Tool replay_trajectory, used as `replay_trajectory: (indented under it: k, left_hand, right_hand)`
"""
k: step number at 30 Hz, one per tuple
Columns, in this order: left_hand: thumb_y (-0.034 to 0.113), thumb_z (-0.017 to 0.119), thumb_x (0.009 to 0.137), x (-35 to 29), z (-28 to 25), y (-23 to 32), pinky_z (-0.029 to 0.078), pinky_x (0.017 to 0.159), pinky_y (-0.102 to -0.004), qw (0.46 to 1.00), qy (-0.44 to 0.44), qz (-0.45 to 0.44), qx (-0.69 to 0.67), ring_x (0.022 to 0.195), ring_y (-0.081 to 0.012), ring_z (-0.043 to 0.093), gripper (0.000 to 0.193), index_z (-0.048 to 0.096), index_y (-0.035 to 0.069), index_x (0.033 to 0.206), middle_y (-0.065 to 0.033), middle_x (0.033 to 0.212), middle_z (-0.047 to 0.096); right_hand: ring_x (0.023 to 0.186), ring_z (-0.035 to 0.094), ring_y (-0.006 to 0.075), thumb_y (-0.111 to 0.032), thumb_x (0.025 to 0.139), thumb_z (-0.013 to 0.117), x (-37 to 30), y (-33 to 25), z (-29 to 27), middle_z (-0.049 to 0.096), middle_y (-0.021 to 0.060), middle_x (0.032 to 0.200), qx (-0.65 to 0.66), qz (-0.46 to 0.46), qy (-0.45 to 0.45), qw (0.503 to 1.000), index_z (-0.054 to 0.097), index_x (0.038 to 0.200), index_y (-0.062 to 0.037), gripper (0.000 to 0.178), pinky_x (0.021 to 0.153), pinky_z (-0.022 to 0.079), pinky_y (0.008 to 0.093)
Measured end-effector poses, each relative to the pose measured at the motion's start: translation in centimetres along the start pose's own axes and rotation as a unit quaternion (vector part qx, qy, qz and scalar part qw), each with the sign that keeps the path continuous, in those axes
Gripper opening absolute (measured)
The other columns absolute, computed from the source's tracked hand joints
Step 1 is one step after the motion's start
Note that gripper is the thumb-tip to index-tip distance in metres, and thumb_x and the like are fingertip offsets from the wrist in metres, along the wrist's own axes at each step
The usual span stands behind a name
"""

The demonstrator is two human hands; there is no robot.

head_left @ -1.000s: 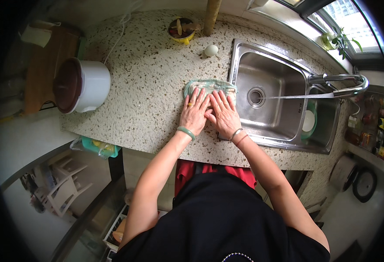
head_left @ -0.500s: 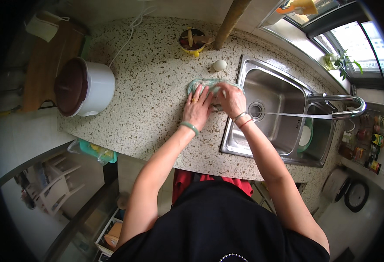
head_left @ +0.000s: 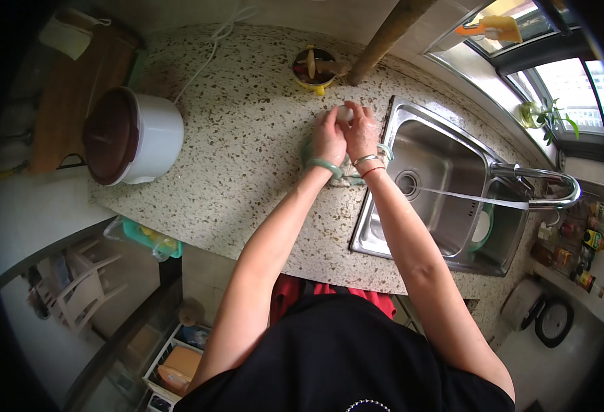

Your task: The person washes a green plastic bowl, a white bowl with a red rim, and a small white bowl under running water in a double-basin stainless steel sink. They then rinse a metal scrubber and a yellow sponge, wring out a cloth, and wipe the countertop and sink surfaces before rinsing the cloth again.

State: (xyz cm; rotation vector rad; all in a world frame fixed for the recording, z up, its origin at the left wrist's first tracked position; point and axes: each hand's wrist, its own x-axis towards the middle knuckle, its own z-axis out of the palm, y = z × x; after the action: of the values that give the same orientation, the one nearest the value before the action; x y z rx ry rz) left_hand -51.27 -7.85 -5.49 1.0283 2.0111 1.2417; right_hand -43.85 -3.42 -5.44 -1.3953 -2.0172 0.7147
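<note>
A whitish egg [head_left: 344, 114] is between the fingertips of both my hands on the speckled counter, left of the sink. My left hand [head_left: 329, 140], with a green bangle at its wrist, curls its fingers against the egg's left side. From the right, my right hand [head_left: 362, 132] closes round it, a metal bangle and a red cord on that wrist. A crumpled pale green-and-white plastic bag [head_left: 346, 180] lies beneath my wrists, largely covered by them.
Just beyond my hands stands a yellow-handled pot [head_left: 314, 69] beside a slanting brown pole [head_left: 388, 41]. Water runs from the faucet [head_left: 556, 192] into the steel sink [head_left: 446, 161]. A white cooker with a brown lid [head_left: 113, 136] is at the left.
Both hands have left the plastic bag and moved forward to the egg, closing their fingers around it. The view has shifted slightly.
</note>
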Motion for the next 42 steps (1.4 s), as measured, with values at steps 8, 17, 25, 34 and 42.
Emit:
replay_trajectory:
  k: [8,17,25,34,42]
  left_hand:
    - [0.003,0.045,0.086,2.4,-8.0,-3.8,0.044,0.093,-0.043,0.995,0.049,0.06,0.059,0.107,-0.0382,0.054,0.036,0.053,0.002,0.121,-0.0216,0.119,0.055]
    - [0.014,0.05,0.092,-6.5,-7.5,-3.3,0.029,0.112,-0.0385,0.934,-0.174,0.239,0.199,0.133,-0.0284,0.033,0.037,0.05,0.007,0.128,-0.0103,0.142,0.039]
    - [0.023,0.029,0.098,-1.2,0.5,-2.4,0.007,0.117,-0.0378,0.844,-0.18,0.288,0.416,0.142,-0.0205,0.01,0.044,0.034,0.01,0.14,-0.0043,0.15,0.024]
    - [0.028,0.032,0.097,3.3,3.8,0.7,0.007,0.116,-0.0377,0.853,-0.137,0.247,0.439,0.142,-0.0211,0.011,0.047,0.033,0.015,0.142,0.0003,0.151,0.025]
    - [0.031,0.034,0.098,-5.6,-3.0,-3.4,0.007,0.116,-0.04,0.861,-0.179,0.246,0.407,0.142,-0.0219,0.01,0.048,0.033,0.015,0.142,-0.0005,0.152,0.021]
  right_hand:
    - [0.086,0.057,0.0326,-0.02,0.072,0.07,0.0,-6.0,5.3,0.061,0.0137,0.097,0.044,-0.033,0.002,0.999,0.058,0.105,-0.0058,0.037,0.077,0.046,0.0406]
    - [0.117,0.047,0.0253,-0.02,0.084,0.059,-7.1,-2.4,-4.4,0.056,0.0062,0.121,-0.114,-0.17,-0.132,0.97,0.057,0.115,-0.0105,0.032,0.097,0.036,0.0388]
    - [0.14,0.019,0.0269,-0.021,0.09,0.04,-5.7,2.5,-4.8,0.026,0.0145,0.149,-0.299,-0.132,-0.174,0.929,0.03,0.14,0.0014,0.056,0.115,0.012,0.038]
    - [0.141,0.014,0.0263,-0.027,0.093,0.033,0.3,5.6,-4.0,0.022,0.0119,0.151,-0.325,-0.141,-0.13,0.926,0.026,0.143,-0.0024,0.057,0.115,0.009,0.0391]
    - [0.142,0.009,0.026,-0.032,0.093,0.035,-9.9,1.0,-3.3,0.016,0.0101,0.153,-0.293,-0.105,-0.21,0.927,0.024,0.145,-0.0055,0.059,0.115,0.004,0.0411]
